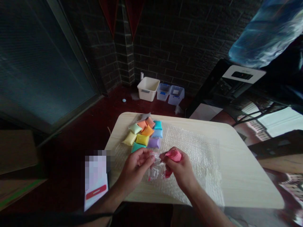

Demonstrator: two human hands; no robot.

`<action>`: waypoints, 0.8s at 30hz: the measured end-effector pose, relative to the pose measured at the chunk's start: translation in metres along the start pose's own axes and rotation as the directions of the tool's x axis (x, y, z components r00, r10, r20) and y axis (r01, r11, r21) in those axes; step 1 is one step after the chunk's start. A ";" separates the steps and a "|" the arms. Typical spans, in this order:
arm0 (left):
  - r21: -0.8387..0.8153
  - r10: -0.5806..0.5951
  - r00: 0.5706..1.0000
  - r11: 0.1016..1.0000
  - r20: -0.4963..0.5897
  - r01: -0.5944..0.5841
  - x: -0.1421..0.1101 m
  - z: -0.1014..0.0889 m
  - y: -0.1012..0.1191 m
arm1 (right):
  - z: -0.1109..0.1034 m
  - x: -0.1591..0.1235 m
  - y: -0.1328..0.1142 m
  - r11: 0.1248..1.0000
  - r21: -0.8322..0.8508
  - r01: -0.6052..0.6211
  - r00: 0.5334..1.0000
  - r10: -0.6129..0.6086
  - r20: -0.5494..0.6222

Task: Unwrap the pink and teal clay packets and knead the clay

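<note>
1. Working low over the table (246,164), both forearms come in across its near edge; hands sit well in from that edge, close together.
2. Table corners rounded. Broad strip of pale wood shows right of the bubble wrap (201,157), reaching to the right edge: the widest room for sideways movement.
3. Bubble wrap lies under the hands and reaches the near edge right of the right wrist. Translucent, crinkled, catching light.
4. Tighter on the far left: pillow-shaped packets (142,139) crowd from just beyond the left hand (141,161) back toward the far edge. Colours: grey, oranges, yellows, pale green, teal, light blue, purple.
5. A lit screen (96,189) stands by the table's left side, near the left forearm; upper part pixelated, red bar low down.
6. Beyond the far edge, on the floor, a cream basket (148,90) and two clear boxes (176,94) stand by the brick wall, well apart from the hands.
7. Left hand: thumb and fingertips pinched on a clear wrapper (155,170), which hangs between the hands, wrinkled and glossy, pinkish-red specks along its lower edge.
8. Right hand (182,167): fingers curled round a pink lump (175,155), above the bubble wrap. Lump looks soft, matt, uneven; more pink shows below the fingers.
</note>
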State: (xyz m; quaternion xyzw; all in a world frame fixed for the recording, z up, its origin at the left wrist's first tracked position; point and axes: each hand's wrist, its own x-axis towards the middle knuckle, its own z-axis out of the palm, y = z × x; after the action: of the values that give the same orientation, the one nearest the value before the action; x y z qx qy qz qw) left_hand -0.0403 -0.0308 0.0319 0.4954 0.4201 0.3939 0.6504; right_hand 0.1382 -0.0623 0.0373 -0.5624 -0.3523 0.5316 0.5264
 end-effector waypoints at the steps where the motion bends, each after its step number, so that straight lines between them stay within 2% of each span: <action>1: 0.004 0.003 1.000 1.000 0.011 -0.003 0.000 0.000 0.000 | 0.000 0.000 0.001 1.000 0.003 0.002 1.000 -0.002 0.001; 6: 0.062 0.015 1.000 0.998 0.005 -0.015 0.001 -0.002 -0.001 | 0.000 -0.001 0.001 0.999 -0.040 0.021 1.000 -0.020 0.019; 12: 0.019 -0.012 1.000 1.000 0.026 0.012 0.001 -0.001 -0.001 | 0.000 0.001 0.001 0.998 -0.058 0.016 1.000 -0.017 -0.025; 16: 0.005 -0.012 0.999 1.000 0.034 0.012 0.001 -0.001 -0.001 | 0.001 0.001 0.000 0.999 -0.042 0.005 1.000 -0.005 -0.015; 20: 0.012 -0.009 1.000 1.000 -0.028 0.009 0.005 -0.010 0.003 | -0.001 0.002 -0.001 1.000 0.011 -0.023 1.000 0.023 0.011; 24: -0.006 0.019 0.991 1.000 -0.132 -0.020 0.016 -0.032 0.013 | -0.007 0.006 0.005 0.998 0.045 -0.036 0.999 0.037 -0.022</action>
State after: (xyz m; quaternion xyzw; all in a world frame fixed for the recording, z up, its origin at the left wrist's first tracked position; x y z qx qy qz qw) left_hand -0.0663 -0.0034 0.0373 0.4700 0.4559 0.4335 0.6192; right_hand 0.1450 -0.0593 0.0307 -0.5628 -0.3238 0.5425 0.5330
